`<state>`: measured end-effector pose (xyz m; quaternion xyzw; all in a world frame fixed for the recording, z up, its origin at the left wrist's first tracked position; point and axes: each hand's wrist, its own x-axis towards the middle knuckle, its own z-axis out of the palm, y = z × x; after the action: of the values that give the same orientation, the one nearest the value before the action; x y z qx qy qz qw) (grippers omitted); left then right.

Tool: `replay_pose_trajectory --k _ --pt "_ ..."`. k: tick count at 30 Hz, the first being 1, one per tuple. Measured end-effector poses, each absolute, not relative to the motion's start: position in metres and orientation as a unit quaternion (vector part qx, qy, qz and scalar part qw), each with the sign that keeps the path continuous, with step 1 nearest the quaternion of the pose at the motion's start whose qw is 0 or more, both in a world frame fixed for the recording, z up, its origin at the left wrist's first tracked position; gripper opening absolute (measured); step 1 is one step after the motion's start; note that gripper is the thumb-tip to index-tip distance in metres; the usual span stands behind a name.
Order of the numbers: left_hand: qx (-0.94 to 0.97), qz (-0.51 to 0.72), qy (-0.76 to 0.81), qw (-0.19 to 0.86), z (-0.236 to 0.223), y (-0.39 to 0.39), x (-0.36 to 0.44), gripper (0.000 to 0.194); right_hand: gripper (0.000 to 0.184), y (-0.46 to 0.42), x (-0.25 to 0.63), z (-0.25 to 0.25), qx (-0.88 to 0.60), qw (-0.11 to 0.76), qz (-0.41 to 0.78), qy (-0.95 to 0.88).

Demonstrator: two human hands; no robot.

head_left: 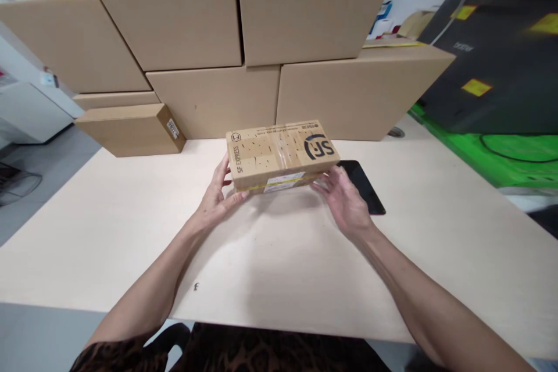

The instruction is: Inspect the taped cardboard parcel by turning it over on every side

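A brown cardboard box point(279, 148) printed with "SF EXPRESS" is held between my two hands, tilted slightly above the table. Clear tape crosses its top, and a white label with a yellow strip runs along its near side. My left hand point(217, 192) grips the left end, thumb on the near lower edge. At the lower right corner, my right hand point(346, 200) supports the box, its fingertips partly hidden beneath. Close behind the right hand lies a flat black tablet-like device point(365, 187), partly covered by that hand.
Large cardboard boxes point(300, 6) are stacked along the back of the pale table point(108, 232). A smaller carton point(139, 131) stands at the back left. A dark machine point(501, 64) with yellow stickers and a green base point(488, 157) is at the right.
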<state>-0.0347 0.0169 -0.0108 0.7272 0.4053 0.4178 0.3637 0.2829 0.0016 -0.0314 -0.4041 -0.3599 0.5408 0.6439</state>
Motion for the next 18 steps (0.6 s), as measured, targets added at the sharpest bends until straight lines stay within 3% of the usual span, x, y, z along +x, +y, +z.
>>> replay_pose_trajectory --k 3,7,10,14,18 --pt "0.739 0.444 0.361 0.355 -0.018 0.018 -0.037 0.094 0.051 0.001 0.284 -0.027 -0.38 0.666 0.548 -0.335" --pt "0.624 0.472 0.371 0.5 -0.021 0.019 -0.031 0.07 0.059 0.002 0.287 -0.022 -0.371 0.655 0.564 -0.339" --pt "0.549 0.496 0.388 0.55 -0.021 0.017 -0.018 0.072 0.063 0.001 0.286 -0.023 -0.4 0.626 0.573 -0.345" --pt "0.557 0.484 0.382 0.557 -0.019 0.012 -0.008 0.074 0.057 -0.002 0.283 -0.023 -0.407 0.619 0.572 -0.352" --pt "0.635 0.475 0.378 0.477 -0.018 0.005 -0.011 0.084 0.047 -0.004 0.28 -0.022 -0.384 0.66 0.545 -0.347"
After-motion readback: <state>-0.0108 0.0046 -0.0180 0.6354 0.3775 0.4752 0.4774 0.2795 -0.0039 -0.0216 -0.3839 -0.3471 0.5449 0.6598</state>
